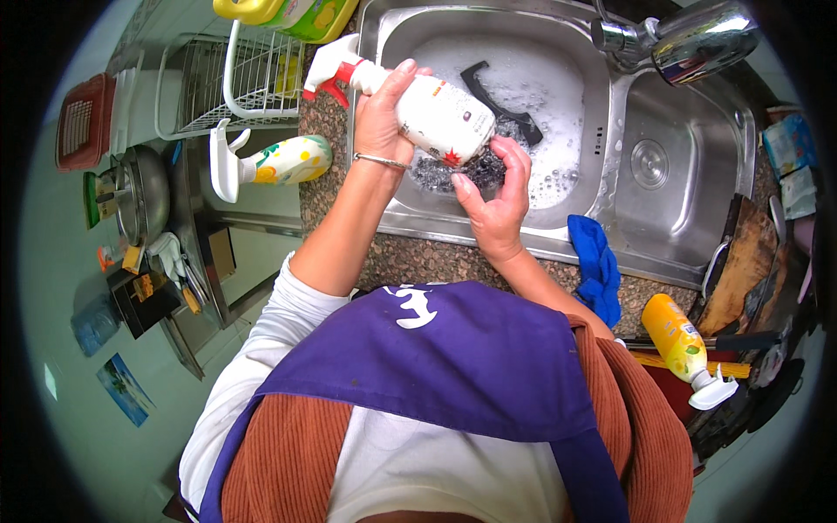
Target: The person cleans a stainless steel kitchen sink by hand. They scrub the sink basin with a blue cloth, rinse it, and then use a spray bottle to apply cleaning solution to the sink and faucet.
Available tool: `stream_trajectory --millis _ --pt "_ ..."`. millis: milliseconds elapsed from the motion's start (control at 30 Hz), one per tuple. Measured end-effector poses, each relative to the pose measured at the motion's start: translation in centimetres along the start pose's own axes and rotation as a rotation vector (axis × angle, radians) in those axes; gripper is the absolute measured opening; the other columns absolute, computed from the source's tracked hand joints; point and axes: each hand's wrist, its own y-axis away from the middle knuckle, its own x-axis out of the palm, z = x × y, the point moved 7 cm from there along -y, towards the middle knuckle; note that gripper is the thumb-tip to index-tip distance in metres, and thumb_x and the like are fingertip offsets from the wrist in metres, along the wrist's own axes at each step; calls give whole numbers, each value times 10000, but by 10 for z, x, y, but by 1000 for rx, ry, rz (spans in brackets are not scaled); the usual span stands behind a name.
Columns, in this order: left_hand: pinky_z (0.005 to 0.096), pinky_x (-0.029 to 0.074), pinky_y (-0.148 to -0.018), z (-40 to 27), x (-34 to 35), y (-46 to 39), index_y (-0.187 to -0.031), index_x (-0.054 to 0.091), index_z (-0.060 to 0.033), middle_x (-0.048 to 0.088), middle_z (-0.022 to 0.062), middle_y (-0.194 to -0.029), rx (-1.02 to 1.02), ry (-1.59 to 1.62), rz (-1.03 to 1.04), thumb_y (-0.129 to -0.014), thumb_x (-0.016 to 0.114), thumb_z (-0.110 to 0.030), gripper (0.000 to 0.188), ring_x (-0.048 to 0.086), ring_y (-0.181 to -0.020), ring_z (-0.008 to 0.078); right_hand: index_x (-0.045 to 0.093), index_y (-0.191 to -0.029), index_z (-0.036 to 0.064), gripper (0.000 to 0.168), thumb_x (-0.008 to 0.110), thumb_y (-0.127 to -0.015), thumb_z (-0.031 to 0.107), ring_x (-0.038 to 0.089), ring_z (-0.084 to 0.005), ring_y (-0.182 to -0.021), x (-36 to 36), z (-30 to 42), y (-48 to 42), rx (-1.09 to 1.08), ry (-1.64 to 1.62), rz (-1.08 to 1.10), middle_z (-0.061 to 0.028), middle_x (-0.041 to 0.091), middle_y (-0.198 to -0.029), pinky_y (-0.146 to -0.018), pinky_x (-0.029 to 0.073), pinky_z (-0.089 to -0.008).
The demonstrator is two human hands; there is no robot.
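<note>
My left hand (386,118) is wrapped around the upper body of a white spray bottle (441,111) with a red-and-white trigger head (333,72). The bottle lies tilted over the left sink basin (405,202), its base toward the right. Close to that base is my right hand (500,202), thumb and fingers apart; whether the fingertips touch the bottle cannot be told. A curved black part (497,101) rests in the soapy water (556,85) beyond the bottle. Below the bottle a dark mass (431,176) shows among the bubbles, partly hidden.
The faucet (686,42) rises behind the right basin (693,150). A blue cloth (595,268) hangs over the front rim. Other spray bottles lie left (288,160) and right (677,337). A white wire rack (255,78) and a yellow-green jug (294,16) stand left.
</note>
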Motion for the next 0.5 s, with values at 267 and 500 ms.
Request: stream_trajectory --millis 267,500 --pt "398 540 -732 -5 -5 17 -951 548 -22 639 171 -865 -17 54 -182 -859 578 -191 195 641 -777 286 543 -969 50 405 758 -626 41 500 -275 -954 -22 45 -14 -381 118 18 -116 527 -1030 -830 410 -374" --pt "391 533 -738 -6 -7 45 -944 548 -3 637 151 -857 -59 85 -193 -854 580 -196 215 638 -770 268 552 -969 81 355 719 -663 147 481 -276 -967 -30 68 -15 -654 120 70 -93 533 -1045 -850 386 -403"
